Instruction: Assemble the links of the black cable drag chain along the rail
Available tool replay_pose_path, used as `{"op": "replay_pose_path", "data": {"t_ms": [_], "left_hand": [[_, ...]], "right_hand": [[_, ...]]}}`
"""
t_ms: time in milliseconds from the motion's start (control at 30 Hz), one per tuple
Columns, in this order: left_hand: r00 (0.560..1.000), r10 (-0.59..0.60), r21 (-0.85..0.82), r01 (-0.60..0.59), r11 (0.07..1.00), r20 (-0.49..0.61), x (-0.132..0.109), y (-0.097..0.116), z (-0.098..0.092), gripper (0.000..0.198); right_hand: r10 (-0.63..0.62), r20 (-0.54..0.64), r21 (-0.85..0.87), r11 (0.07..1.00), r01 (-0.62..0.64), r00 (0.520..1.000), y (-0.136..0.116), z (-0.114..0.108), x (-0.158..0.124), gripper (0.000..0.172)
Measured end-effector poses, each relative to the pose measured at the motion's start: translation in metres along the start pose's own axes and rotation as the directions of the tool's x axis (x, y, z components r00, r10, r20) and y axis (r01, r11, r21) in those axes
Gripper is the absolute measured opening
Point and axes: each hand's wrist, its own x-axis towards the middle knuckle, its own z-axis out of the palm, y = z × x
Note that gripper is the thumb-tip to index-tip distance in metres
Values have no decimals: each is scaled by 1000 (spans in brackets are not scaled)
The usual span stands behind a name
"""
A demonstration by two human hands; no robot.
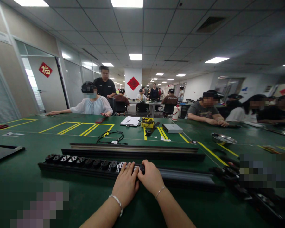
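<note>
Black rail [190,178] at 12 o'clock, part-filled

Dark block [142,169] pinched by right hand [152,178] near mid-rail; left hand [126,181] laid over row of blocks [93,163], its grip can't be told. Row spread toward 9 o'clock. Block could be jammed if pressed skewed.

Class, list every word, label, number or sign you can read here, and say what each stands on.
"福", in gold on the red diamond sign on the door.
Too small or blurred to read: lettering on the brown shirt, print on the black shirt, marking on the pillar's red diamond.
</note>
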Motion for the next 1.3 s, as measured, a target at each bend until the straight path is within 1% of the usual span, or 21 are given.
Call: {"op": "replay_pose_path", "data": {"t_ms": [200, 367, 500, 733, 867, 967, 1100, 1300], "left_hand": [[1000, 13, 5, -13, 1000, -25, 0, 0, 1, 43], [1000, 4, 2, -4, 1000, 6, 1, -1, -1, 44], [1000, 8, 0, -8, 1000, 0, 1, 0, -2, 44], [1000, 1, -2, -1, 1000, 23, 1, 1, -5, 44], [1000, -9, -1, 9, 1000, 28, 1, 1, -5, 43], [1000, -6, -5, 6, 1000, 26, 1, 0, -2, 43], [1000, -9, -4, 9, 1000, 27, 1, 0, -2, 43], [1000, -13, -9, 14, 1000, 15, 1, 2, -4, 46]], "right_hand": [[8, 8, 4, 1000, -8, 1000, 1, 1, 1, 10], [8, 13, 4, 1000, -8, 1000, 0, 1, 1, 9], [11, 29, 11, 1000, -11, 1000, -1, -1, 2, 11], [37, 38, 21, 999, -38, 999, -1, -3, 3, 12], [29, 30, 20, 999, -30, 999, -1, -2, 3, 12], [30, 15, 1, 1000, -30, 999, 0, -1, 2, 11], [25, -21, -70, 997, -27, 999, -1, -3, 0, 8], [70, 8, -96, 993, -69, 998, -2, -5, 0, 10]]}}
